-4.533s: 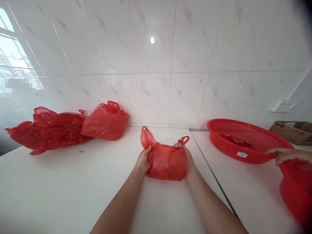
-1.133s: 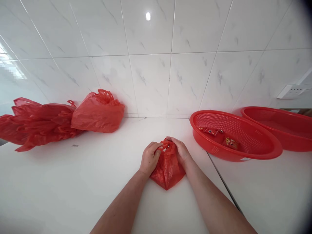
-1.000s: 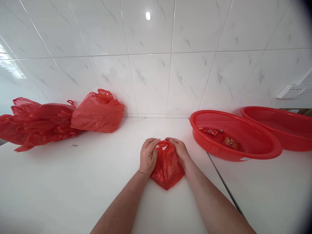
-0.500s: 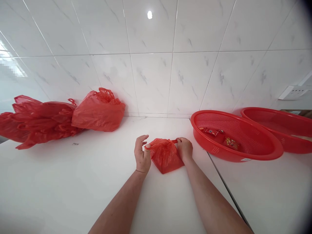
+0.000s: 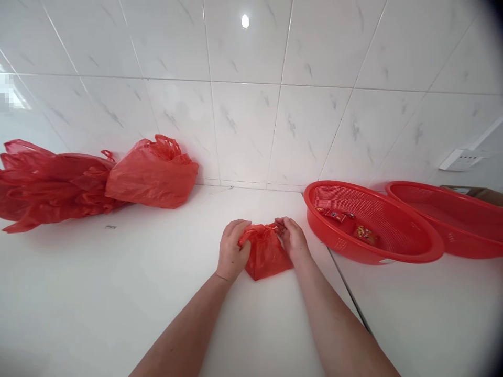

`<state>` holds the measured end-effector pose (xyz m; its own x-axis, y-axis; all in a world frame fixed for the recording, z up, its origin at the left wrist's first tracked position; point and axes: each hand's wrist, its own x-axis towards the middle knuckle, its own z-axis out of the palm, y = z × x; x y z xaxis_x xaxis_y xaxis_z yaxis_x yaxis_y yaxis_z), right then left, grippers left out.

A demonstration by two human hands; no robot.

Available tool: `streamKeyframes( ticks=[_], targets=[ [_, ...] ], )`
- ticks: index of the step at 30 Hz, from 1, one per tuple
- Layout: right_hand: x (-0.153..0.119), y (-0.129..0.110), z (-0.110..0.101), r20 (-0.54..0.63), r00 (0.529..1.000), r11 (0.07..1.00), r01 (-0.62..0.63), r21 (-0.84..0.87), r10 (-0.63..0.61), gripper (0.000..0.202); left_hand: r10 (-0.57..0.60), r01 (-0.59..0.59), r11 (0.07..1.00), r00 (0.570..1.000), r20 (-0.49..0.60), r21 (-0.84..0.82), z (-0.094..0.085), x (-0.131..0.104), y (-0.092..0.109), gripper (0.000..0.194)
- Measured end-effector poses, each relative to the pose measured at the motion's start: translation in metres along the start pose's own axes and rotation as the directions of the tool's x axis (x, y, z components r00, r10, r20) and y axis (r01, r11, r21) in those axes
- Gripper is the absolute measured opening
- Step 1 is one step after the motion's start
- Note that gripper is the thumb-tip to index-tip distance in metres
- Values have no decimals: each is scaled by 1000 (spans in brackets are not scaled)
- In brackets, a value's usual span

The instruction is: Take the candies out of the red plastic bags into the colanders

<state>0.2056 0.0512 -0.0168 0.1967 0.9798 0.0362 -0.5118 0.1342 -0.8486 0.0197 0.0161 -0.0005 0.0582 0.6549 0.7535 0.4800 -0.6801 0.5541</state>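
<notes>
A small red plastic bag (image 5: 267,256) sits on the white tabletop, its top gathered and its base spread out. My left hand (image 5: 232,250) is closed on the upper left of the bag, thumb in front and fingers curled over the far side. At the upper right, my right hand (image 5: 293,238) has bent fingers on the bag's twisted handle end, with the palm side partly turned toward the bag. The contents of the bag are hidden by the red film.
A full red plastic bag (image 5: 153,175) stands by the tiled wall, beside a heap of red bags (image 5: 58,183). To the right, a red perforated basket (image 5: 408,238) holds several small packets (image 5: 364,234); a second red basket (image 5: 463,238) is behind it. A seam (image 5: 349,293) crosses the tabletop.
My left hand has gone from spread fingers with a handle at the thumb to a curled grip over the bag's top. My right hand has rolled and shifted slightly left. The view has turned slightly.
</notes>
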Motion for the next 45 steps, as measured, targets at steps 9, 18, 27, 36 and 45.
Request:
streamKeyframes(
  ticks=[9, 18, 27, 36, 45],
  targets=[
    [-2, -9, -1, 201, 976, 968, -131, 213, 87, 21, 154, -153, 988, 941, 303, -29, 11, -4, 22, 27],
    [-14, -11, 10, 432, 890, 989, -137, -53, 147, 29, -20, 15, 995, 998, 56, 100, 13, -2, 17, 9],
    [-16, -8, 12, 501, 841, 979, -182, -92, 203, 27, 15, -19, 994, 999, 43, 104, 13, -3, 19, 12],
    [-18, -8, 15, 525, 816, 970, -209, -122, 241, 27, 30, -35, 991, 999, 44, 132, 14, -3, 18, 11],
    [-17, -6, 15, 473, 838, 961, -210, -181, 272, 31, 39, -42, 988, 999, 28, 147, 14, -3, 18, 9]
  ],
)
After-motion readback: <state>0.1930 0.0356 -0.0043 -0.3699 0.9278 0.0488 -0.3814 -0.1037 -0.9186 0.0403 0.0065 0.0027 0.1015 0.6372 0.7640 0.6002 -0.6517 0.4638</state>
